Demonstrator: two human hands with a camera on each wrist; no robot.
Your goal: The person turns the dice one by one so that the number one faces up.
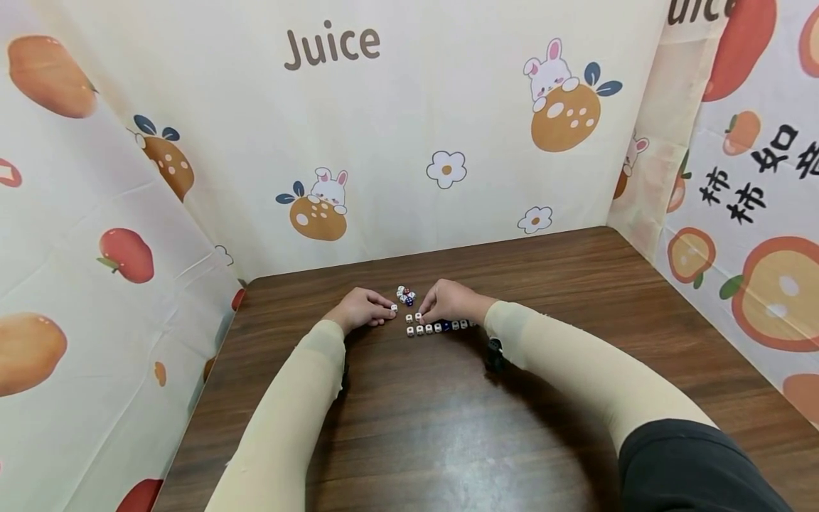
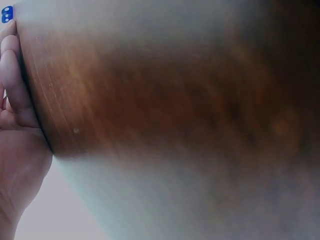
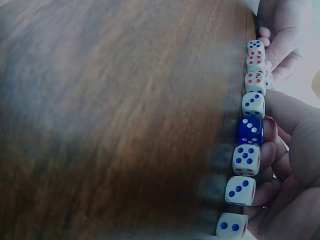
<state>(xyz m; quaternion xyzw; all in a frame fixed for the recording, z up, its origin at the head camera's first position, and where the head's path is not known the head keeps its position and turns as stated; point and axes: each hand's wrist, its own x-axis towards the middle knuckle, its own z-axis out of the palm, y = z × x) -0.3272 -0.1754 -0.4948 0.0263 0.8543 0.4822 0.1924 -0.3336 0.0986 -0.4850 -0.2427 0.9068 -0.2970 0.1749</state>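
Observation:
In the head view my left hand (image 1: 363,309) pinches a white die (image 1: 394,308) between thumb and fingertips, beside a small pile of white, blue and red dice (image 1: 402,292). Across from it, my right hand (image 1: 453,301) has its thumb and fingers on another white die (image 1: 419,316). A lone white die (image 1: 409,318) sits just left of that one. Nearer to me runs a straight row of dice, mostly white (image 1: 429,329) with one blue die (image 3: 250,131); the right hand covers part of it. The left wrist view catches my curled left fingers (image 2: 15,80) and a blue die (image 2: 7,14).
The dice rest on a dark brown wooden table (image 1: 409,427). Behind it hangs a cream curtain (image 1: 397,107) with fruit and rabbit prints, and similar printed cloths (image 1: 64,213) stand along the left and right sides.

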